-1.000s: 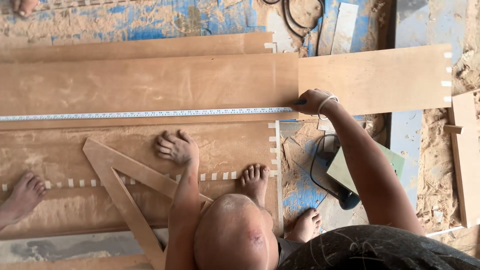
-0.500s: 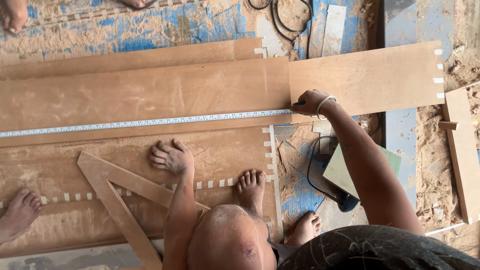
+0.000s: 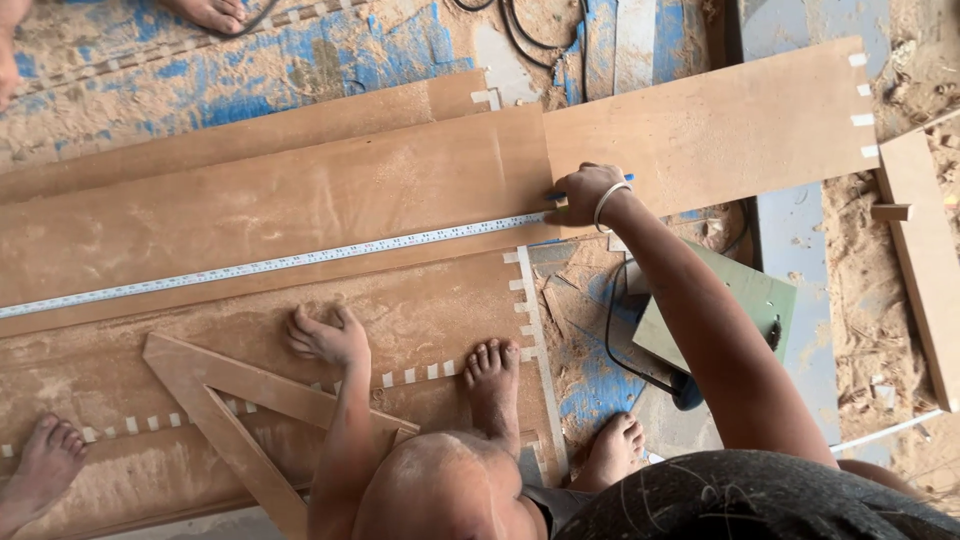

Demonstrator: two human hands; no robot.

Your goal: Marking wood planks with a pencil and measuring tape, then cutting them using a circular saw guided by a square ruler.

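Observation:
My right hand (image 3: 583, 193), a bangle on its wrist, is closed around a blue pencil (image 3: 556, 195) at the end of a white measuring tape (image 3: 270, 266). The tape lies stretched to the left along a long brown board (image 3: 300, 200). My left hand (image 3: 325, 338) rests flat with spread fingers on a dusty lower board (image 3: 420, 300) that has notched edges. A shaved head (image 3: 440, 495) and two bare feet (image 3: 492, 380) show low between my arms.
A wooden triangle square (image 3: 225, 395) lies on the lower board at the left. A green power tool (image 3: 720, 310) with a black cable sits under my right arm. Another person's bare foot (image 3: 45, 455) is at the bottom left, and more feet (image 3: 210, 12) are at the top. Sawdust covers the blue floor.
The view has drifted slightly. My right hand stays at the tape's end and my left hand stays flat on the lower board.

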